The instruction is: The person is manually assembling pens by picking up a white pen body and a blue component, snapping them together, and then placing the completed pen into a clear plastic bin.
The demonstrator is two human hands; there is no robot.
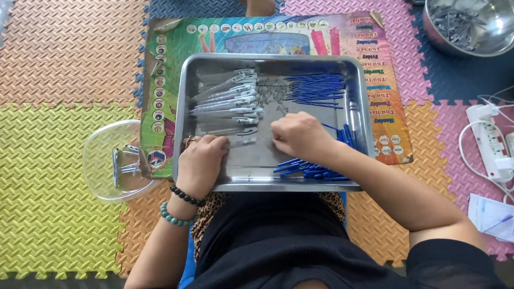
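A steel tray (214,64) rests on my lap. It holds clear pen barrels with white clips (227,96) at the left, thin blue refills (316,88) at the top right and blue pen pieces (308,168) at the bottom right. A patch of tiny springs (270,91) lies in the middle. My left hand (201,163) is closed around a clear pen barrel (241,142) near the tray's front left. My right hand (297,134) is curled over the tray's middle, fingertips pointing at that barrel's end; what it pinches is hidden.
A clear plastic bowl (104,171) with a few finished pens sits at the left. Under the tray lies a colourful poster (375,80) on foam floor mats. A steel bowl (471,24) of metal parts stands top right; a white power strip (490,142) and papers (490,214) at the right.
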